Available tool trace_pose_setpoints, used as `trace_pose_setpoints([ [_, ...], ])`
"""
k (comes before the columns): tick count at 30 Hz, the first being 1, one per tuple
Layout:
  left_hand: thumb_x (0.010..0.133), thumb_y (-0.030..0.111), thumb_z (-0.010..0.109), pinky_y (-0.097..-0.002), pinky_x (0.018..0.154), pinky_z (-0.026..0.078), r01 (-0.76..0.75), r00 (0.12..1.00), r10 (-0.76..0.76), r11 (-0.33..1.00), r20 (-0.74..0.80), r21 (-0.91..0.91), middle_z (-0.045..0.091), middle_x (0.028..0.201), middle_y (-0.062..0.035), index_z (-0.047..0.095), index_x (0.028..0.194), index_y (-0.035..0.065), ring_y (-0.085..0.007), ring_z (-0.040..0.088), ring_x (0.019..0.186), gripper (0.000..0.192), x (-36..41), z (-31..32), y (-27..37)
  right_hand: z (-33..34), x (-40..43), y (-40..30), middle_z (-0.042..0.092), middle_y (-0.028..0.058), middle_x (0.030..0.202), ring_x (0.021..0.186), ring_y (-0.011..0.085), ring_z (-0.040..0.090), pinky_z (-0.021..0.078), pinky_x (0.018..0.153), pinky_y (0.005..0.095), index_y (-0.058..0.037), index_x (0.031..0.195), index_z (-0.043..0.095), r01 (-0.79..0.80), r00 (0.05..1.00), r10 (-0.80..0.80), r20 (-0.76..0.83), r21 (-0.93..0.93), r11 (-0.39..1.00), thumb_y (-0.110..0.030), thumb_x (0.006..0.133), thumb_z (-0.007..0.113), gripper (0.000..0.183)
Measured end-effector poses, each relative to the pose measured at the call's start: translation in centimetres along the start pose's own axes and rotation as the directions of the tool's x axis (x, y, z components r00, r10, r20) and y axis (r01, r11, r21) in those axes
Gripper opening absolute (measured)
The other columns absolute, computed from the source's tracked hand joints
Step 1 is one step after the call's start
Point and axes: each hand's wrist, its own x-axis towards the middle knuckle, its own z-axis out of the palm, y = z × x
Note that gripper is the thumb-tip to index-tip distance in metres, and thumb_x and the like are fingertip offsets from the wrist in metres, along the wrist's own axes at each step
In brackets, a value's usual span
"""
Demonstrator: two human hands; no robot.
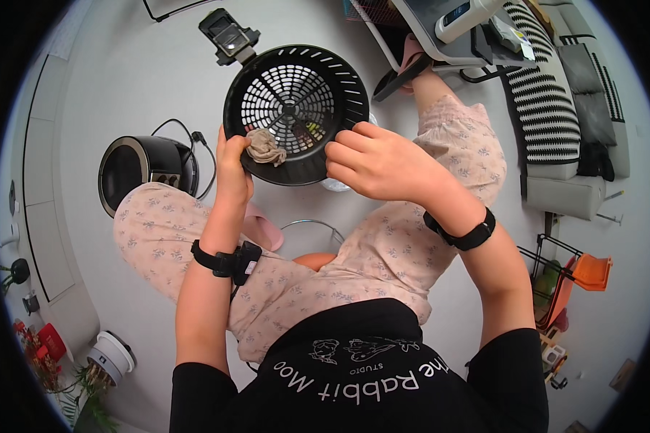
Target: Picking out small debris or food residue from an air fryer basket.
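Note:
A round black air fryer basket (pixel 303 168) with a slotted bottom and wall is tilted up before me, its handle (pixel 228 38) pointing to the upper left. My left hand (pixel 234 162) grips the lower left rim, thumb over the edge. Beside that thumb a crumpled beige cloth or tissue (pixel 266 147) rests inside the basket. At the right wall, my right hand (pixel 376 159) has its fingers curled in against the basket; its fingertips are partly hidden, so any small thing between them cannot be made out. Coloured bits show through the slots from below.
A clear plastic bag (pixel 337 185) shows beneath the basket. On the floor to the left stands a black air fryer body (pixel 165 157) with its cord (pixel 208 162). A wheeled side table (pixel 411 32) stands at upper right, near a grey sofa (pixel 566 195). Potted plants (pixel 105 360) are at lower left.

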Motion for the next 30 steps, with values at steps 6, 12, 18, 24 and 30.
trace_pose_setpoints([
  [6, 0.079, 0.008, 0.044, -0.0289, 0.081, 0.047, 0.041, 0.999, -0.041, 0.999, -0.004, 0.031, 0.056, 0.1, -0.009, 0.048, 0.118, -0.0005, -0.0159, 0.054, 0.087, 0.039, -0.6, 0.5, 0.0, 0.4, 0.6, -0.1, 0.049, 0.0018, 0.08, 0.077, 0.0166, 0.053, 0.0428, 0.068, 0.0282, -0.0081, 0.079, 0.054, -0.009, 0.999, 0.008, 0.053, 0.028, 1.0, -0.011, 0.069, 0.06, 0.012],
  [12, 0.08, 0.01, 0.045, -0.0277, 0.077, 0.047, 0.021, 0.996, -0.023, 1.0, -0.088, -0.023, 0.054, 0.094, -0.0073, 0.047, 0.117, -0.0008, -0.0141, 0.053, 0.083, 0.038, -0.7, 0.8, -1.0, 1.4, 0.2, 0.0, 0.059, 0.0048, 0.091, 0.085, 0.0207, 0.059, 0.0476, 0.073, 0.0317, -0.0068, 0.085, 0.06, -0.152, 0.976, 0.182, -0.121, 0.223, 0.963, -0.007, 0.076, 0.064, 0.01],
  [18, 0.08, 0.008, 0.045, -0.0274, 0.076, 0.048, -0.047, 0.992, 0.042, 0.998, -0.118, -0.038, 0.054, 0.094, -0.0069, 0.047, 0.115, -0.0007, -0.0136, 0.053, 0.081, 0.037, -0.3, 0.5, -1.3, 3.0, -4.5, 3.5, 0.061, 0.008, 0.089, 0.08, 0.0273, 0.061, 0.0509, 0.07, 0.0364, -0.0033, 0.088, 0.06, -0.527, 0.687, 0.639, -0.345, 0.369, 0.766, -0.005, 0.083, 0.064, 0.007],
  [24, 0.079, 0.006, 0.044, -0.0281, 0.076, 0.048, -0.042, 0.988, 0.029, 0.996, -0.151, -0.081, 0.054, 0.094, -0.0071, 0.047, 0.113, 0.0005, -0.0146, 0.053, 0.082, 0.035, -0.1, 0.0, -1.4, 3.9, -6.2, 6.4, 0.059, 0.0051, 0.089, 0.079, 0.0218, 0.059, 0.0479, 0.069, 0.0323, -0.0054, 0.084, 0.057, -0.451, 0.853, 0.426, -0.301, -0.015, 0.892, -0.008, 0.079, 0.064, 0.009],
  [30, 0.079, 0.007, 0.044, -0.029, 0.078, 0.048, -0.012, 0.993, 0.012, 1.0, -0.116, 0.003, 0.054, 0.097, -0.0083, 0.047, 0.116, 0.0003, -0.0154, 0.054, 0.085, 0.038, -0.9, 0.6, -0.9, 4.5, -6.8, 7.4, 0.055, 0.0015, 0.088, 0.082, 0.0166, 0.055, 0.0438, 0.073, 0.0289, -0.0077, 0.08, 0.056, -0.308, 0.949, 0.273, -0.157, -0.284, 0.908, -0.01, 0.071, 0.061, 0.011],
])
